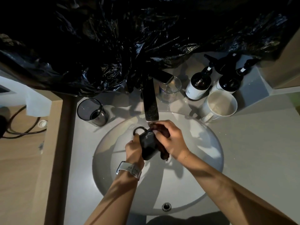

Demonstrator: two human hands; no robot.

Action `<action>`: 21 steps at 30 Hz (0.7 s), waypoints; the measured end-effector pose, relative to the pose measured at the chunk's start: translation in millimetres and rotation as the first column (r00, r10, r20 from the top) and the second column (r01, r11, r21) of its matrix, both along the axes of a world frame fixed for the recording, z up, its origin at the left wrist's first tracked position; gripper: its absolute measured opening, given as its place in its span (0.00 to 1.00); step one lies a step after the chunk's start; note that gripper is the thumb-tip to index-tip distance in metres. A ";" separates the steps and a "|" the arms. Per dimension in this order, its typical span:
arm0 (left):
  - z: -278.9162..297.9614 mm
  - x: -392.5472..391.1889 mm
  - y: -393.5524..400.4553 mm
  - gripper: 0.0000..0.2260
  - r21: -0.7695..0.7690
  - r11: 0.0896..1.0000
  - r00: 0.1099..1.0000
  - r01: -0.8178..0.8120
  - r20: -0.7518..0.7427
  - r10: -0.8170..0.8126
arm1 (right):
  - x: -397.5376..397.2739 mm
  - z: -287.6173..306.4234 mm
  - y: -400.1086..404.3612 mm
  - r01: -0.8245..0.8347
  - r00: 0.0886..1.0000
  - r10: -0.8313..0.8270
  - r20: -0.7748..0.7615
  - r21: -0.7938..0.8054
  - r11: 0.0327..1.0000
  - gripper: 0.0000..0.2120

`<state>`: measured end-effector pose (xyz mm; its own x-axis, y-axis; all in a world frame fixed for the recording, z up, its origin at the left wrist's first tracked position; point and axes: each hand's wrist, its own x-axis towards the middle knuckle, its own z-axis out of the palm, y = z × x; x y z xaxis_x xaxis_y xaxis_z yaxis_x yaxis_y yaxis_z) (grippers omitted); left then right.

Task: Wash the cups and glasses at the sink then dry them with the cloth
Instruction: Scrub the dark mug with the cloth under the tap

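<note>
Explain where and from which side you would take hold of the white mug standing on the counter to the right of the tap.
Probably by its handle. The white mug stands upright, mouth up, and its handle points toward the front left, facing the basin. Bottles crowd its back side, so coming from the basin side with fingers curled through the handle looks clearest.

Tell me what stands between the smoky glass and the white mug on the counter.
In the head view, the faucet and a clear glass stand between the smoky glass and the white mug.

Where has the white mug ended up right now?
The white mug stands on the counter at the right of the head view, behind the sink, just before two dark pump bottles.
</note>
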<state>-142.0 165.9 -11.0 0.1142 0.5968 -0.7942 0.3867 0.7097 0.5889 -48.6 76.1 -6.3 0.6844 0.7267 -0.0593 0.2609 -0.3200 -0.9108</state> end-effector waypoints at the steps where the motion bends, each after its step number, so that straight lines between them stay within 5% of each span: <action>1: 0.5 -0.4 -2.0 0.14 0.014 1.000 1.000 0.014 0.013 -0.014 | 7.2 -2.2 3.9 0.009 1.000 -0.009 -0.028 -0.013 1.000 0.12; 5: -0.3 1.2 4.0 0.14 0.120 0.989 0.996 0.089 0.005 -0.090 | 14.7 -21.5 -11.4 0.125 0.979 -0.147 -0.145 -0.152 0.981 0.10; 9: -3.3 -0.7 10.7 0.15 0.196 0.959 0.979 0.204 -0.048 -0.198 | 5.2 -8.8 -27.7 0.014 0.988 -0.036 -0.152 -0.141 0.990 0.10; 13: 5.8 -2.9 17.2 0.16 0.335 0.831 0.892 0.444 -0.076 -0.446 | 32.6 11.9 -8.6 0.034 0.922 -0.073 -0.379 -0.108 0.994 0.11; 15: 10.4 0.6 23.3 0.16 0.450 0.658 0.781 0.604 -0.167 -0.602 | 45.9 22.4 -2.5 -0.142 0.943 0.055 -0.329 -0.246 0.959 0.13; 18: 15.1 9.1 31.6 0.12 0.485 0.465 0.622 0.741 -0.233 -0.748 | 53.0 37.7 5.8 -0.414 0.906 0.307 -0.291 -0.466 0.782 0.14; 21: 11.0 15.6 42.9 0.08 0.373 0.535 0.610 0.758 -0.112 -0.785 | 53.7 30.1 14.6 -0.413 0.829 0.557 0.048 -0.621 0.667 0.17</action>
<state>-126.4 208.7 0.0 0.7066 0.4782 -0.5216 0.6364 -0.1073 0.7639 5.0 90.8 23.7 0.2900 0.8365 -0.4650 0.6922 -0.5189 -0.5017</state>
